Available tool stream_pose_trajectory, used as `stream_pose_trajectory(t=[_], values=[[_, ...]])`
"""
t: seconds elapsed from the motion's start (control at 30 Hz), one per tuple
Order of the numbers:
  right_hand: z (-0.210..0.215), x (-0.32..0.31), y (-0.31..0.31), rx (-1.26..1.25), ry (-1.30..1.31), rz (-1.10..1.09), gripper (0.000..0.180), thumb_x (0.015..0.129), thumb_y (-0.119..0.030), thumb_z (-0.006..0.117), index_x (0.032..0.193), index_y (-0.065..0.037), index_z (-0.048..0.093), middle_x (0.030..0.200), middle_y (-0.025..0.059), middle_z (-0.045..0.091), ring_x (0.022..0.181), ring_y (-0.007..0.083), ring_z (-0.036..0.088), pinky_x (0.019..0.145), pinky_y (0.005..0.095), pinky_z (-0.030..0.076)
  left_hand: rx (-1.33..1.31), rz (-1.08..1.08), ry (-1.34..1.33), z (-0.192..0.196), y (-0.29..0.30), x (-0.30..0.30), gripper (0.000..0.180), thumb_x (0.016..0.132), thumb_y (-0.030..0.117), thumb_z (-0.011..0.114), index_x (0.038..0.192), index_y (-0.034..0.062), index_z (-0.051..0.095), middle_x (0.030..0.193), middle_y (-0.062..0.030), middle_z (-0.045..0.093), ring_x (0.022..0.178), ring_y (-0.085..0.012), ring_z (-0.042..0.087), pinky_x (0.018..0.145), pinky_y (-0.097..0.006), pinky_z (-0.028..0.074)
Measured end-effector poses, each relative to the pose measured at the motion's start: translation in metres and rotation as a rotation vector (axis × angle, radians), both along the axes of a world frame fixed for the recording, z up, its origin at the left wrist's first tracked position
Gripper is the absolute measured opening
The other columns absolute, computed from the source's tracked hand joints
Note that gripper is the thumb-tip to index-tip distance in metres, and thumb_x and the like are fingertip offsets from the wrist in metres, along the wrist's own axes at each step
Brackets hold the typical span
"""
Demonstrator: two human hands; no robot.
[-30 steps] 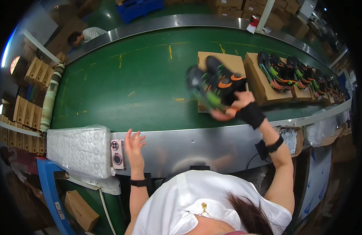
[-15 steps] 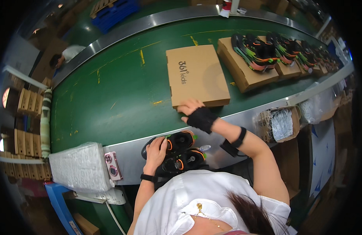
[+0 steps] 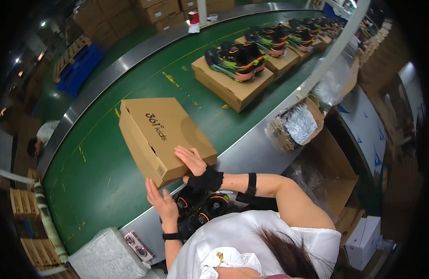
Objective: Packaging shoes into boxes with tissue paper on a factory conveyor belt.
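Shifting shoebox: one closed, brown cardboard shoebox (image 3: 170, 135) on the green-topped bench (image 3: 98, 179), turned askew and farther from the row of brown shoe-topped boxes (image 3: 285, 64) than half a second ago.
Left hand (image 3: 166, 208): moved off the black shoes with orange and green trim (image 3: 206, 208); open, fingers outstretched, tips at the shoebox's near-left corner, gripping nothing.
Right hand (image 3: 199, 170): open, in one black fingerless wrap (image 3: 209, 179), fingers laid flat over the lid's near edge.
Black shoes: two, before the person, partly hidden.
Box row: at least three; the far end is too small to count.
Pink phone (image 3: 139, 246): one, beside one plastic-wrapped pale pack (image 3: 107, 256).
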State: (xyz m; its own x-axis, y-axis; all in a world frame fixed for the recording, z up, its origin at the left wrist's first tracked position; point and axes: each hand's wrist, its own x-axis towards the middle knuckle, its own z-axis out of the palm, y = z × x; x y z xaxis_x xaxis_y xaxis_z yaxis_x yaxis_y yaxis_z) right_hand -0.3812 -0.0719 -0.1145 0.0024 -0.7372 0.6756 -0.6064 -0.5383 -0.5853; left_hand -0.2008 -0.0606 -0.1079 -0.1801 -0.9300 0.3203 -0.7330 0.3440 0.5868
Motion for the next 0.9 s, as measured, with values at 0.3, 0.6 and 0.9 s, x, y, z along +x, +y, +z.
stream_pose_trajectory(t=[0.3, 0.6, 0.9], values=[[0.026, 0.011, 0.008, 0.225, 0.129, -0.229, 0.077, 0.055, -0.002, 0.06, 0.127, -0.014, 0.036, 0.13, 0.0199, 0.031, 0.118, 0.0341, 0.034, 0.084, 0.0422, 0.033, -0.031, -0.249, -0.064, 0.029, 0.018, -0.036, 0.042, 0.09, 0.02, 0.034, 0.128, 0.0024, 0.033, 0.137, -0.0122, 0.026, 0.129, -0.0299, 0.018, 0.101, -0.05, 0.008], [0.037, -0.055, 0.019, 0.107, -0.242, -0.153, 0.063, 0.057, 0.005, 0.049, 0.118, -0.01, 0.047, 0.125, 0.0185, 0.036, 0.104, 0.0299, 0.049, 0.083, 0.0307, 0.042, 0.02, -0.22, -0.193, 0.043, 0.022, -0.045, 0.046, 0.086, 0.026, 0.042, 0.127, 0.0049, 0.036, 0.137, -0.0104, 0.028, 0.128, -0.0303, 0.019, 0.099, -0.056, 0.006], [0.051, -0.017, 0.005, 0.152, -0.153, -0.067, 0.037, 0.068, -0.014, 0.064, 0.104, -0.012, 0.058, 0.12, 0.0213, 0.043, 0.103, 0.0344, 0.05, 0.083, 0.0365, 0.043, -0.083, -0.082, -0.297, 0.031, 0.023, -0.051, 0.052, 0.078, 0.016, 0.051, 0.126, 0.0031, 0.035, 0.136, -0.013, 0.027, 0.127, -0.0356, 0.018, 0.098, -0.057, 0.012]])
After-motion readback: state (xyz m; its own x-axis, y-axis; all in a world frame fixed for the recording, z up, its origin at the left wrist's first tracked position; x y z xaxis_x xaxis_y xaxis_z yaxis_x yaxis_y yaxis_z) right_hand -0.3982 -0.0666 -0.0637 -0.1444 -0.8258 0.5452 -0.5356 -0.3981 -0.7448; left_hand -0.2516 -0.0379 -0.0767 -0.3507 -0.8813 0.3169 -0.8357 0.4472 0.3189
